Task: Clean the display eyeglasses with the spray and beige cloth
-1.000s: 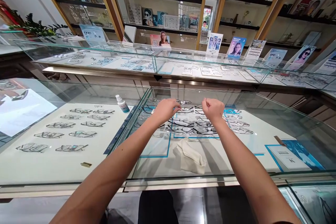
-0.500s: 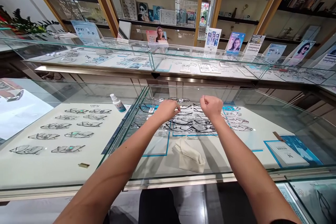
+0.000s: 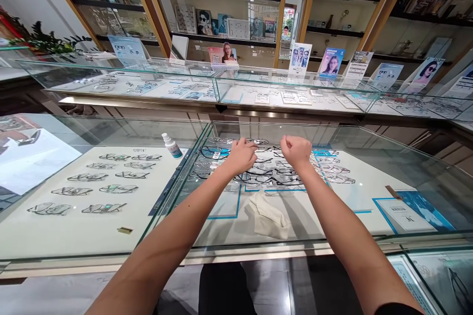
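Observation:
Both arms reach over a glass display case with rows of eyeglasses (image 3: 254, 172) showing through its top. My left hand (image 3: 242, 156) is over the rows, palm down, its fingers bent but apart, with nothing seen in it. To its right my right hand (image 3: 296, 150) is closed into a fist; whatever it may hold is hidden. A crumpled cream cloth (image 3: 269, 215) lies in front of the rows, between my forearms. At the left, a white spray bottle (image 3: 172, 145) stands behind more eyeglasses (image 3: 125, 189).
A second glass counter (image 3: 266, 103) with eyewear and upright cards runs across behind. Wooden shelves (image 3: 221, 37) stand at the back. Blue and white cards (image 3: 410, 214) lie at the right, and a small gold clip (image 3: 124, 230) at the left.
My left hand has shifted slightly right and its fingers have spread more. My right hand stays nearly in place, still closed. The view has moved slightly.

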{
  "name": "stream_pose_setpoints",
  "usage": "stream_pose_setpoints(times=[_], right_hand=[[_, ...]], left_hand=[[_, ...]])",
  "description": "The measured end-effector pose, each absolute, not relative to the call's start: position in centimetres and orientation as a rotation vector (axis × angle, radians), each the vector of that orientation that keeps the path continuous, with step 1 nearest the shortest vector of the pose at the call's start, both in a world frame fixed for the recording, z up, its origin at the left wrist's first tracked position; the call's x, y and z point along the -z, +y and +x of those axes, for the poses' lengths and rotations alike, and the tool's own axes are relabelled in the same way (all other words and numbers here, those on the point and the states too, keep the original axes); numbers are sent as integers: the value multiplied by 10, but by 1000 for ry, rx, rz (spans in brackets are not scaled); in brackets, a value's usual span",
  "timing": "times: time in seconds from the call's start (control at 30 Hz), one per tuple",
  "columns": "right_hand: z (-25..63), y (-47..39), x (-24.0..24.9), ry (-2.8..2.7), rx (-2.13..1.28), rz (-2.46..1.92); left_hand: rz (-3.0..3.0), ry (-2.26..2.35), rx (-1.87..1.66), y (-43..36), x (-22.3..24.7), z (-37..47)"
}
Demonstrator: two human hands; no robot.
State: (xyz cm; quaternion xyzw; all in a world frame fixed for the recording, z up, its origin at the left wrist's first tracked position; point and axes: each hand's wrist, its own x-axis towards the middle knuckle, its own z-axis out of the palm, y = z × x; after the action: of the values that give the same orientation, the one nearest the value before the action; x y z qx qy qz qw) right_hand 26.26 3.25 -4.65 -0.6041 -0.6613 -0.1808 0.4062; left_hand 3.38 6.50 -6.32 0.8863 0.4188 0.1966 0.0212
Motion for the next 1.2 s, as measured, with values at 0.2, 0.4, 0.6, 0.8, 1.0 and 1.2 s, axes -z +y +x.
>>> stream_pose_setpoints(times=[0.2, 0.4, 0.6, 0.8, 1.0, 1.2], right_hand=[[271, 31, 53, -1718, 484, -1510], [269, 32, 66, -1925, 548, -1448], [260, 20, 71, -1994, 538, -1386], [227, 4, 55, -1974, 494, -1336], [128, -36, 28, -1988, 345, -1247], [50, -88, -4, -1889, -295, -1035]], left_hand=[[2444, 1338, -960, 47, 32, 23], [1889, 1147, -1153, 20, 14, -21], [1641, 1070, -1236, -29, -9, -85], [1586, 1097, -1283, -77, -25, -136], [1586, 1107, -1297, -113, -32, -149], [1591, 1019, -1369, -128, -35, -137]])
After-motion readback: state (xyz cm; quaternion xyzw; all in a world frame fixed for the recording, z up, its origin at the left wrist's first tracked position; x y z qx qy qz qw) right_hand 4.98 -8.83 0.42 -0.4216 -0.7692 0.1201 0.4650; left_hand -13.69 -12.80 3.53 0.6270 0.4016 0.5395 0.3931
